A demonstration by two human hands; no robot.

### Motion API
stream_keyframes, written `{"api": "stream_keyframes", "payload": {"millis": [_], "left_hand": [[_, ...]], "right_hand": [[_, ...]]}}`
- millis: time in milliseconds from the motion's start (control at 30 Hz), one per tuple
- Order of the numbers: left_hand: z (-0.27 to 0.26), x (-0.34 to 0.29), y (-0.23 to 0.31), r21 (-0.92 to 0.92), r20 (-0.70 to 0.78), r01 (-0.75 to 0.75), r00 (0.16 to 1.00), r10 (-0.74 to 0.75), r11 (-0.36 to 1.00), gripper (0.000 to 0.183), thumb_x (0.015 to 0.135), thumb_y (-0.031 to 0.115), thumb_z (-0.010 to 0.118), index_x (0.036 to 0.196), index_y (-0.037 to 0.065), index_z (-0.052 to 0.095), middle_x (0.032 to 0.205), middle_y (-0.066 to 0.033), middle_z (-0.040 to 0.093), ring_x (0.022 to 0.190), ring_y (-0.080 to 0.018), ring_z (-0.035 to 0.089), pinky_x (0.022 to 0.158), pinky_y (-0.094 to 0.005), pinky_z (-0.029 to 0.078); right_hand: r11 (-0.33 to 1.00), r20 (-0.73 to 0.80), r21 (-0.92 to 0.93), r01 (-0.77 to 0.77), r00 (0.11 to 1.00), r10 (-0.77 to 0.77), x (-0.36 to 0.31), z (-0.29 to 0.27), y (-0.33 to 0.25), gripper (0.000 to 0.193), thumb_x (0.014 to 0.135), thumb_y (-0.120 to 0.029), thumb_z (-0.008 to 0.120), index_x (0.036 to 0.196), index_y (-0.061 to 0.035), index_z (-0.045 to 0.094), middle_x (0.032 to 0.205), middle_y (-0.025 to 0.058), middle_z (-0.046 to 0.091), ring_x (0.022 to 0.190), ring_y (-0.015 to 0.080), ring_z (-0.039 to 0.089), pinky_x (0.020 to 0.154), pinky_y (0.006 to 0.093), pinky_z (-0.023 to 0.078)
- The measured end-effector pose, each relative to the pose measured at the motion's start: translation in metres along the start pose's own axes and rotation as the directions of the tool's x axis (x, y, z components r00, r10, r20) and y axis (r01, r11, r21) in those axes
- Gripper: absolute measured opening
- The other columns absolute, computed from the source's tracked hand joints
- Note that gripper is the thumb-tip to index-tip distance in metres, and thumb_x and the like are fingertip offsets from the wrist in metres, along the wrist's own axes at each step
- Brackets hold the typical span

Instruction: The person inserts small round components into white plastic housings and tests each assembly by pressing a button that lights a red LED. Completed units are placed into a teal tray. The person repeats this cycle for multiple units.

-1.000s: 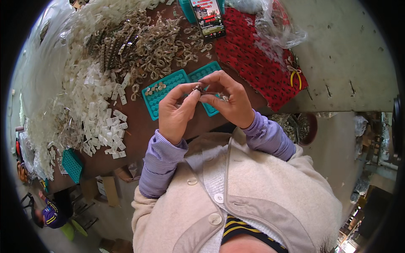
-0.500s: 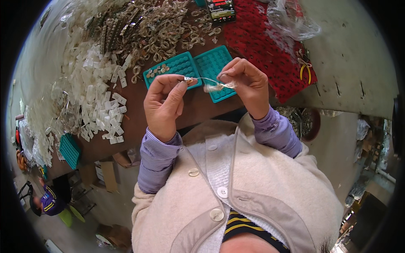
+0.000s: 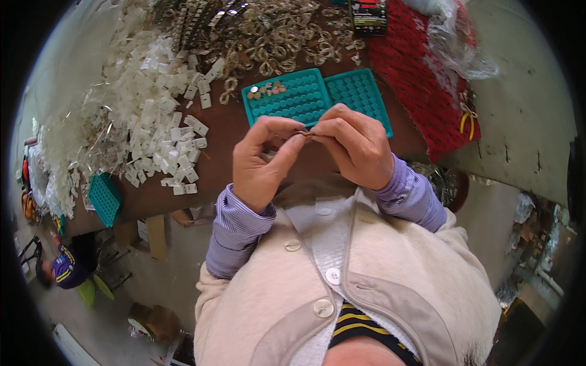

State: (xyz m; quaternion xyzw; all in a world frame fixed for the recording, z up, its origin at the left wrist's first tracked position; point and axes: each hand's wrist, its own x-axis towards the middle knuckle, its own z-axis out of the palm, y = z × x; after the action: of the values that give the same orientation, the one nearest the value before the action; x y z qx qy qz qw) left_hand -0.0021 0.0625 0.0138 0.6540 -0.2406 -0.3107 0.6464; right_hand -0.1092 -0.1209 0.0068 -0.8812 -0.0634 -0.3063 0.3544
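At my far left, down past the table's edge, a person in a purple top (image 3: 70, 268) is bent over, and a teal tray (image 3: 105, 198) leans tilted near that edge. Next comes a big spread of white plastic pieces (image 3: 155, 104), then a tangled heap of chains (image 3: 274, 36) at the back of the brown table (image 3: 217, 146). My left hand (image 3: 259, 168) is raised in front of me, thumb and forefinger pinched on a small brownish piece (image 3: 307, 135), too tiny to make out. Behind it lies a teal tray (image 3: 299, 100), round discs (image 3: 267, 89) gathered in its back left corner. My right hand (image 3: 363, 149) meets the left at that same piece, its thumb and forefinger clamped on the other side. Just beyond lies another teal tray (image 3: 360, 91), touching the first, then a phone (image 3: 368, 17), a red cloth (image 3: 421, 79), a clear bag (image 3: 464, 49) and yellow-handled pliers (image 3: 467, 125) at the cloth's edge.
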Motion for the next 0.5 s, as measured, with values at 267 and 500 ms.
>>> {"api": "stream_keyframes", "payload": {"millis": [267, 500], "left_hand": [[-0.041, 0.056, 0.016, 0.342, -0.110, -0.149, 0.974, 0.197, 0.928, 0.030, 0.099, 0.010, 0.077, 0.128, 0.005, 0.075, 0.101, -0.0048, 0.079, 0.084, -0.0094, 0.067, 0.076, -0.0269, 0.055], [-0.116, 0.145, -0.010, 0.894, -0.192, 0.128, 0.975, 0.109, 0.430, 0.027, 0.100, 0.034, 0.074, 0.121, 0.016, 0.074, 0.102, -0.0128, 0.080, 0.092, -0.0344, 0.076, 0.081, -0.0437, 0.058]], "right_hand": [[0.994, -0.028, -0.096, -0.055, 0.998, 0.053, -0.012, -0.026, 0.021, 0.017, 0.087, 0.006, 0.069, 0.101, -0.0013, 0.063, 0.081, 0.0127, 0.057, 0.065, 0.0309, 0.062, 0.057, 0.0398, 0.050], [0.992, -0.080, -0.030, -0.120, 0.990, 0.117, -0.024, -0.023, 0.024, 0.014, 0.096, 0.003, 0.072, 0.106, 0.0006, 0.064, 0.075, 0.0137, 0.060, 0.061, 0.0348, 0.062, 0.056, 0.0401, 0.049]]}}
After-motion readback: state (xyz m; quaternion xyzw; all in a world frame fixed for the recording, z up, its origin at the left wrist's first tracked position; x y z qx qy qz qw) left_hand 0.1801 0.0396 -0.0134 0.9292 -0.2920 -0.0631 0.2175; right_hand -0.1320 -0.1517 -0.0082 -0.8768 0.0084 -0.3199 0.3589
